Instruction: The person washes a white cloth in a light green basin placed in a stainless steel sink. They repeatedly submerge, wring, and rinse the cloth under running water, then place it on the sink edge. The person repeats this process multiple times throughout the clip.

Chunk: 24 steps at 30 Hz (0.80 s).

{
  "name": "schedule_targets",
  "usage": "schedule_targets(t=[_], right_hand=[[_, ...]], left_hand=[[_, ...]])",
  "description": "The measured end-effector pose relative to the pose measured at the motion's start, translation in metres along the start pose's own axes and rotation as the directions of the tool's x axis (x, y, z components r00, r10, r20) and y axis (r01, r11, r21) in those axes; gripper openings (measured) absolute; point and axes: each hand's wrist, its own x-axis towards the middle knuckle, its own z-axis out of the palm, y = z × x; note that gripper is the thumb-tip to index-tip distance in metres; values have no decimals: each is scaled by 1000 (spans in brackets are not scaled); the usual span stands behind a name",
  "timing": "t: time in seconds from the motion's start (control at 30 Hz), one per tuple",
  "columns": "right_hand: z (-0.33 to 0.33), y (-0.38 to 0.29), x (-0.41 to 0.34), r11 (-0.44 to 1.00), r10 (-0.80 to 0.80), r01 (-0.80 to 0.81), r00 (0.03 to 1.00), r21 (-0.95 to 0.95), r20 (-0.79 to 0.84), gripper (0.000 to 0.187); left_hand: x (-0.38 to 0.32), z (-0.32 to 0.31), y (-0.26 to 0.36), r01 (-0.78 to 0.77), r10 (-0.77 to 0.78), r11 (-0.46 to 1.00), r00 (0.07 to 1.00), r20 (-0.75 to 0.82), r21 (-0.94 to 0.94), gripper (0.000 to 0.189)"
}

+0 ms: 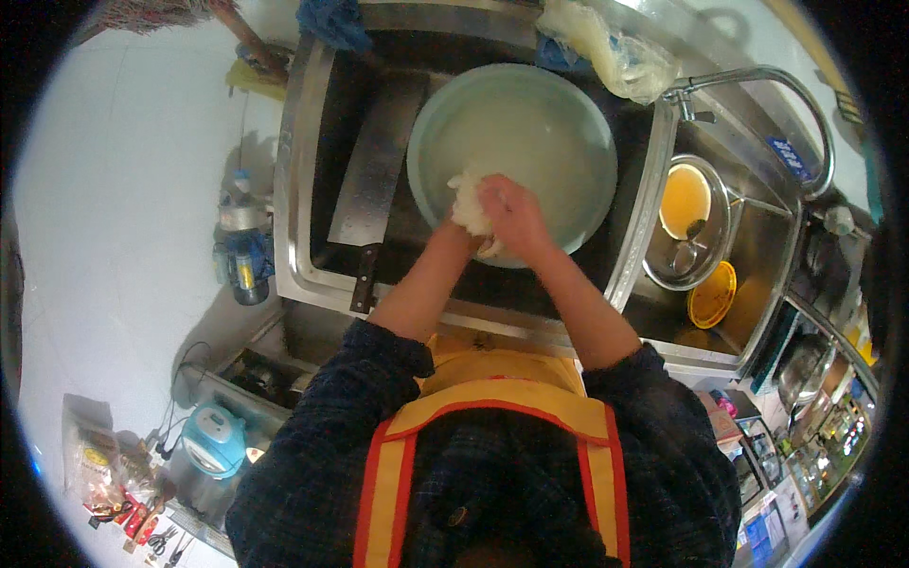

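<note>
A soft white crumpled lump is held over the near side of a pale green round basin. Whether it is cloth or food I cannot tell. My left hand cups it from below and is largely hidden behind it. Pressed against its right side are the curled fingers of my right hand. Cloudy whitish liquid fills the basin, which stands in a stainless steel sink. Left of the basin lies a large broad-bladed knife, its dark handle resting across the sink's front rim.
The right-hand sink holds a metal bowl with an orange-yellow round item and an orange lid. A faucet arches above. Plastic bags and a blue cloth hang at the back rim. Bottles stand at left.
</note>
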Motion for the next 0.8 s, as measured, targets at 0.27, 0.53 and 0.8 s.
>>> schedule_targets(t=[0.27,0.53,0.8], right_hand=[[-56,71,51,871,450,-491,788,12,-420,58],[12,115,32,773,209,-169,978,-612,-6,64],[-7,90,48,460,260,-25,960,-887,108,26]], left_hand=[[3,70,101,370,-204,894,838,-505,253,45],[2,53,70,527,-424,850,713,-559,27,59],[-21,78,109,451,-358,893,731,-581,17,65]])
